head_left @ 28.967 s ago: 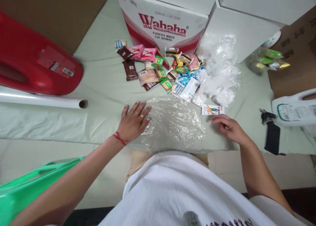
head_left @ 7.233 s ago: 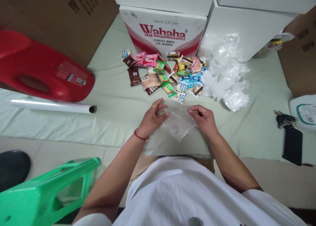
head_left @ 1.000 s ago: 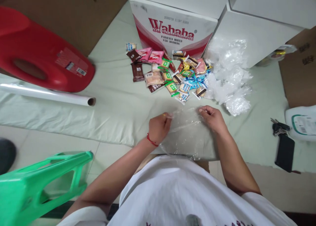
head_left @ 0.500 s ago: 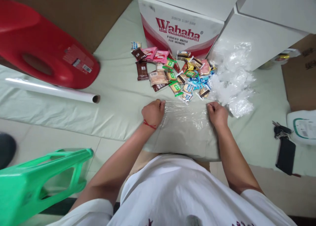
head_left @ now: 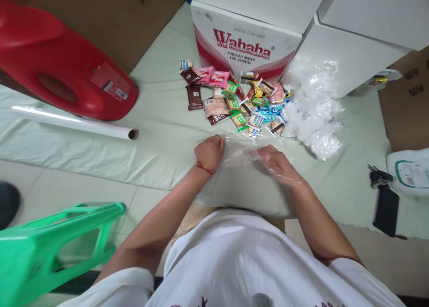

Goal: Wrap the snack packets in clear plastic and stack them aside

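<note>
A thin, clear plastic bag [head_left: 236, 157] is stretched between my two hands above the green cloth. My left hand [head_left: 209, 151] is closed in a pinch on its upper left part. My right hand [head_left: 279, 164] points leftward with its fingers stretched out, and film lies over its fingers and wrist. The plastic is so transparent that I cannot tell whether the hand is inside or under it. Just beyond both hands lies a heap of small wrapped snacks [head_left: 239, 106]. Crumpled clear plastic [head_left: 317, 112] is piled to the right of the snacks.
A Wahaha carton [head_left: 243, 45] stands behind the snacks. To the left are a red jug [head_left: 72, 70], a white film roll [head_left: 73, 121] and a green stool [head_left: 56, 249]. Keys [head_left: 380, 177], a black phone-like item [head_left: 387, 211] and a white bottle [head_left: 410, 173] lie at the right.
My right hand has moved left and turned, its pinch changed to stretched fingers with film over them. The plastic between the hands has slackened and folded. My left hand stays nearly in place.
</note>
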{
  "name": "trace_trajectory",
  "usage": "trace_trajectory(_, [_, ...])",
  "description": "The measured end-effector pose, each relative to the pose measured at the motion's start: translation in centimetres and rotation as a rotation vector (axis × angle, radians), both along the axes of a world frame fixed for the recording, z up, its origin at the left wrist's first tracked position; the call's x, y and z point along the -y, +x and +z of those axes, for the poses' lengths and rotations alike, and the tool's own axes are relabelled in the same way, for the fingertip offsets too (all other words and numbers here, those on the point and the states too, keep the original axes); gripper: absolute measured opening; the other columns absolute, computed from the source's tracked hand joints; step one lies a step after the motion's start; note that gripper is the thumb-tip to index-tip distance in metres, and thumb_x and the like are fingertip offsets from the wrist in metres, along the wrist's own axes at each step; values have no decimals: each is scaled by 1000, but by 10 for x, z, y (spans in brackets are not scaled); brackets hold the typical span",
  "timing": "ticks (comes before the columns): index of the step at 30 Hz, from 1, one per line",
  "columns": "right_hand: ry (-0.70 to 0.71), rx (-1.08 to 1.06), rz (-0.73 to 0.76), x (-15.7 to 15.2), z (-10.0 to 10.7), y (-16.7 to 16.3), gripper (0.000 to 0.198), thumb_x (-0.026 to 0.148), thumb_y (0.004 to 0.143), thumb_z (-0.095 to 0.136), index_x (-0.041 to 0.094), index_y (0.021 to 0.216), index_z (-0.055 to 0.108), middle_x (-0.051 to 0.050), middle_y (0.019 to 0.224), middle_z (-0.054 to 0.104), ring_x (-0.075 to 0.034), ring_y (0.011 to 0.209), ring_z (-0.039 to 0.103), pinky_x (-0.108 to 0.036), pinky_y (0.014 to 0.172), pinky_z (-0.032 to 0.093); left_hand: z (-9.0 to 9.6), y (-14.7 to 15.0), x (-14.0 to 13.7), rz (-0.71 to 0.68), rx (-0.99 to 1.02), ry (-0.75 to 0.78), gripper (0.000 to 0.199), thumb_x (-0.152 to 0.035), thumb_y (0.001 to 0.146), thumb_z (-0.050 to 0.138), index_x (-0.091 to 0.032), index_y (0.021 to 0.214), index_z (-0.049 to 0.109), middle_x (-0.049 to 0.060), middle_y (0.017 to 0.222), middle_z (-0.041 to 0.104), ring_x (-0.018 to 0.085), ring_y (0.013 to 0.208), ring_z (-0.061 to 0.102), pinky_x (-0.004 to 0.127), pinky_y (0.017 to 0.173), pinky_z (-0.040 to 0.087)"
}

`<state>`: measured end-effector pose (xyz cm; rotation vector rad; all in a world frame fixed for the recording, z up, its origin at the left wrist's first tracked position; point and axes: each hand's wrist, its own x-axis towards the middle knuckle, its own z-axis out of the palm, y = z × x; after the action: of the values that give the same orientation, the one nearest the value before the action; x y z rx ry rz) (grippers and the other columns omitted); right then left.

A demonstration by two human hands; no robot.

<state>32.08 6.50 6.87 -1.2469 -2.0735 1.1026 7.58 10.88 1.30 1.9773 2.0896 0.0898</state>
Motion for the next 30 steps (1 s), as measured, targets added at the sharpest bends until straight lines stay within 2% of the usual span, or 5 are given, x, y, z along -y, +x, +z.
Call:
trace_trajectory(9, [348, 206, 397, 20, 18, -8, 38, 38, 104, 60, 23, 137, 70, -13, 128, 72, -28, 117, 57, -46, 103, 47, 2, -3, -2, 3, 13, -21, 43, -45, 107, 39, -19, 110, 73, 16, 107, 79, 31, 94, 73, 34, 68, 37])
trace_trajectory(15, [439, 434, 433, 37, -7, 4, 49, 15, 102, 51, 23, 149, 62, -15, 150, 62, -31, 132, 54, -54, 109, 45, 2, -9, -8, -9, 17, 5, 44, -44, 108, 37, -18, 107, 73, 16, 105, 79, 31, 93, 73, 34, 70, 37])
trace_trajectory(20, [206, 78, 465, 28, -6, 8, 40, 35, 107, 43, 21, 130, 73, -14, 126, 75, -28, 126, 62, -51, 112, 46, 1, -8, -8, -12, -1, 6, 45, -44, 108, 37, -17, 109, 73, 17, 105, 79, 32, 95, 73, 35, 70, 37])
trace_trajectory(25, [-185, -51, 493, 12, 4, 4, 72, 68, 109, 26, 21, 112, 80, -10, 106, 78, -24, 101, 69, -41, 103, 49, 2, -6, -7, 1, -11, 0, 44, -44, 107, 38, -18, 109, 73, 17, 105, 79, 32, 94, 73, 34, 70, 37])
trace_trajectory(30, [-516, -40, 217, 9, -1, 1, 91, 88, 97, 24, 20, 102, 83, -9, 101, 79, -24, 95, 70, -35, 89, 51, -1, -7, -7, -1, -10, 31, 44, -43, 107, 37, -18, 108, 74, 16, 104, 78, 31, 92, 72, 34, 69, 37])
